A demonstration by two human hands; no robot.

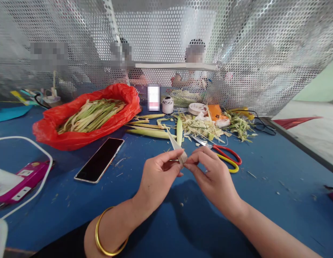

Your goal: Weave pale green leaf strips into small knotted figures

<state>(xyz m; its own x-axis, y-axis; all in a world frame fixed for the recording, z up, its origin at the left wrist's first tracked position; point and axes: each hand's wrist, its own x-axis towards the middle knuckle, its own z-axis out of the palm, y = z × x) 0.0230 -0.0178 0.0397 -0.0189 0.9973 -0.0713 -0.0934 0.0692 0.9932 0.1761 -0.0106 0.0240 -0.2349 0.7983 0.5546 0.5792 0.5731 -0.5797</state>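
Both hands meet above the blue table (pixel 263 186) and pinch the same pale leaf strip (pixel 175 144), folded to a point that sticks up and away from me. My left hand (pixel 158 175), with a gold bangle on its wrist, grips the strip from the left. From the right, my right hand (pixel 212 175) pinches its lower end with thumb and forefinger. Just beyond my right hand lie scissors (pixel 225 156) with red and yellow handles.
A red bag (pixel 61 138) full of green leaf strips sits at the left, a black phone (pixel 100 158) beside it. Loose strips (pixel 150 132), leaf scraps (pixel 201 127), a thread spool (pixel 168 105) and a tape roll (pixel 196 108) lie further back. Perforated mesh screens off other people.
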